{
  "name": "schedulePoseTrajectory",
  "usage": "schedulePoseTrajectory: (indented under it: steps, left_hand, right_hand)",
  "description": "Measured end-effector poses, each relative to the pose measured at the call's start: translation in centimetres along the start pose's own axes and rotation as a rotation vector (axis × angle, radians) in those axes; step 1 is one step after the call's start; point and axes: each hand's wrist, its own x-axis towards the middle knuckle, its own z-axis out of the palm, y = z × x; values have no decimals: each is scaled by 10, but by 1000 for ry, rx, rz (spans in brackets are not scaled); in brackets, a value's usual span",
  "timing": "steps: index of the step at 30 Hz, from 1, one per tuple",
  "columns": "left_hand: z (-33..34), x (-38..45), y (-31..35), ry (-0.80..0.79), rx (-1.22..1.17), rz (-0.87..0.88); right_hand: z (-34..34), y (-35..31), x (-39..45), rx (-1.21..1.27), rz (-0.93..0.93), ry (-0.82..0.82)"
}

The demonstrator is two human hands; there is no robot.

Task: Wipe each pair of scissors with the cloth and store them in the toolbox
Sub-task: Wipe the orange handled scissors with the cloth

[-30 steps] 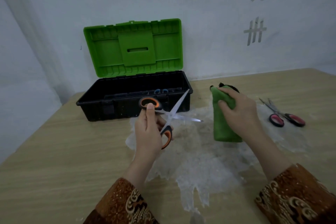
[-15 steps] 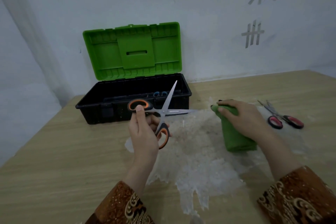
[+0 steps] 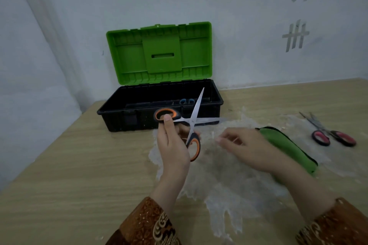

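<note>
My left hand [image 3: 172, 145] grips the orange-and-black scissors [image 3: 191, 123] by their handles, blades spread wide in front of the toolbox. My right hand [image 3: 245, 146] hovers beside them with loosely bent fingers and holds nothing. The folded green cloth [image 3: 288, 148] lies on the table just right of that hand. A pair of red-handled scissors [image 3: 330, 135] lies further right. The black toolbox [image 3: 159, 113] stands open with its green lid [image 3: 159, 53] upright; blue handles [image 3: 186, 101] show inside it.
A crumpled clear plastic sheet [image 3: 225, 185] covers the wooden table [image 3: 69, 175] under both hands. The toolbox lid leans against a pale wall with grey tape marks [image 3: 295, 36]. The table's left edge runs diagonally near the toolbox.
My right hand has set the green cloth down on the table and let it go, moving left toward the scissors. The scissor blades have spread wider in my left hand.
</note>
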Motion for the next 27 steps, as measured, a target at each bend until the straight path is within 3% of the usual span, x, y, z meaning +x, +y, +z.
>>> schedulePoseTrajectory:
  steps: [2,4,6,10,14,20,27]
  left_hand:
    - [0,0,-3,34,21,-9]
    - [1,1,-7,38,33,-35]
    - [3,3,-7,4,21,-69]
    - [-5,17,-2,-92,1,-21]
    - [-10,18,-2,-237,137,52]
    - [-6,12,-6,-93,194,151]
    - [-12,38,-4,15,265,230]
  right_hand:
    - [21,-10,1,326,-75,-98]
    - [38,-14,4,605,-85,-85]
    - [45,-11,7,722,-56,-40]
    - [36,-1,10,714,-28,97]
    - [27,-2,11,728,-34,206]
    - [31,-14,18,753,-10,256]
    - [34,-35,64,761,-10,198]
